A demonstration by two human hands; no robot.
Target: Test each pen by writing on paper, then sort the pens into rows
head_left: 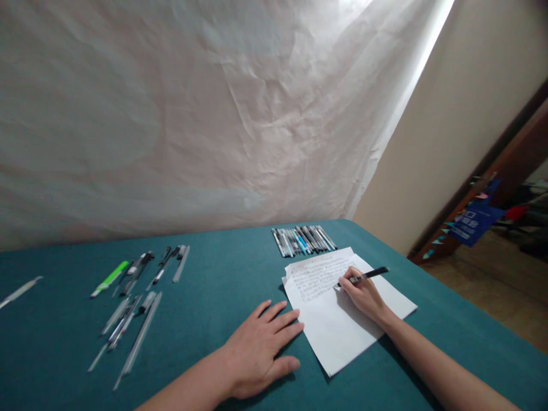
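My right hand (pixel 362 294) is closed around a black pen (pixel 373 273), its tip down on the top sheet of a small stack of white paper (pixel 338 334). Lines of handwriting cover the upper part of that sheet, too small to read. Flat on the table, fingers spread, lies my left hand (pixel 268 348), its fingertips at the paper's left edge. Just beyond the paper's far edge is a tight row of pens (pixel 305 241), mostly black and clear, with a few blue ones.
On the left of the green-covered table (pixel 205 297), pen parts and clear tubes (pixel 141 337) lie scattered. Near them is a bright green highlighter (pixel 110 278), with a whitish pen-like piece (pixel 20 291) farther left. A pale sheet (pixel 192 114) hangs behind the table.
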